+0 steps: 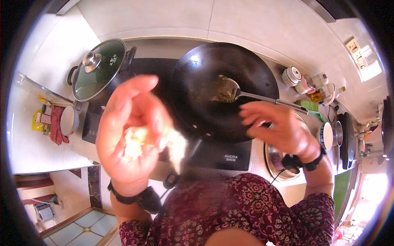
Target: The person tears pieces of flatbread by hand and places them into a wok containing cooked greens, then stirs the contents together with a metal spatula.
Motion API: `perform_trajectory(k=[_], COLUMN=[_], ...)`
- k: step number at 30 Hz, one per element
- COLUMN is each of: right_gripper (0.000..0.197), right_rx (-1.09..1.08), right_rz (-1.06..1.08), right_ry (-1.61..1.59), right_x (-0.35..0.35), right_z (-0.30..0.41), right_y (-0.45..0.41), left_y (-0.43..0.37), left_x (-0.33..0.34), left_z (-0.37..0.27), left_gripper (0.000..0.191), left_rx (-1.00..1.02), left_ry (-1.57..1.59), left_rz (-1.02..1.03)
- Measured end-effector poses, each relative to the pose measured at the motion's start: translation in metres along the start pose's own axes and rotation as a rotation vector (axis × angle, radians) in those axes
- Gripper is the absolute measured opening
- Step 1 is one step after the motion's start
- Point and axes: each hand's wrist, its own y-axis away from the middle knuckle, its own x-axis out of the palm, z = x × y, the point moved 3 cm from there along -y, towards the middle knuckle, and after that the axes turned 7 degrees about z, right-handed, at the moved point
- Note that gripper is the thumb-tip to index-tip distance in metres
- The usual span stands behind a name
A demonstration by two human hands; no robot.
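Note:
My left hand (132,132) is raised close to the camera, left of the wok. Its fingers curl around a soft white thing (177,147), overexposed and blurred, possibly tissue. My right hand (277,129) hovers by the right rim of a black wok (197,113), blurred, fingers apart and nothing held. Just above that hand runs the handle of a metal spatula (258,97), which rests across the wok's rim. The spatula's blade lies in the wok among some brownish-green food (224,89). Small white bits show on the wok's near side.
The wok stands on a black cooktop (215,156). At left is a pot with a glass lid (100,70), near a white bowl (69,120) and a dark red cloth (58,123). Rightward are jars (291,76), an oil bottle (320,95), a green brush (311,106) and a round metal lid or pan (272,160).

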Motion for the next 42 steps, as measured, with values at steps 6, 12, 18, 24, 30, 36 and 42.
perform_trajectory(k=[6, 12, 18, 24, 30, 36, 42], right_gripper=[0.061, 0.031, 0.026, 0.014, 0.011, 0.009, 0.009], right_rx=[-0.132, -0.030, 0.041, -0.026, 0.028, 0.043, -0.091], right_rz=[0.100, -0.055, -0.173, -0.371, -0.459, -0.478, -0.549], right_ry=[-0.616, -1.046, -0.954, -0.604, -0.497, -0.375, -0.374], right_x=[0.056, 0.068, 0.060, 0.056, 0.053, 0.053, 0.053], right_z=[0.015, 0.007, 0.003, -0.022, -0.020, -0.011, -0.005], right_y=[-0.044, -0.045, -0.044, -0.046, -0.043, -0.038, -0.032], left_y=[-0.022, -0.011, 0.004, 0.011, 0.018, 0.023, 0.023], left_x=[0.017, 0.011, -0.003, 0.007, -0.004, 0.000, 0.004], left_z=[0.027, 0.051, 0.076, 0.088, 0.096, 0.099, 0.090], left_gripper=[0.040, 0.045, 0.044, 0.045, 0.031, 0.018, 0.014], left_rx=[0.038, -0.044, -0.239, -0.314, -0.457, -0.455, -0.461], left_ry=[0.293, 0.337, 0.349, 0.181, 0.056, 0.047, 0.063], left_rz=[0.057, -0.146, -0.187, -0.117, -0.103, -0.170, -0.157])
